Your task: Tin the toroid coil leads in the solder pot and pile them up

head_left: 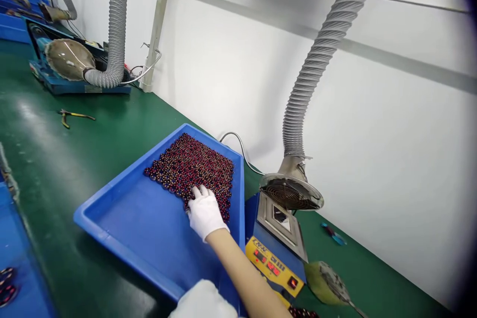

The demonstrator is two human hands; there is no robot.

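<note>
Right hand (204,214) in now, fingers bent onto dark round pieces (192,164) in the blue tray (139,223), grip unclear (left hand (204,302), near rim, can't tell either)!

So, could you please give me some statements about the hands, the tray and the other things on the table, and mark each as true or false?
1. The right hand is at the pieces in the tray. True.
2. The left hand is bare. False: it wears a white glove.
3. The pieces cover the whole tray. False: they cover only part of it.
4. The machine has a yellow panel. True.
5. The yellow pliers lie in the tray. False: they lie on the table.
</note>
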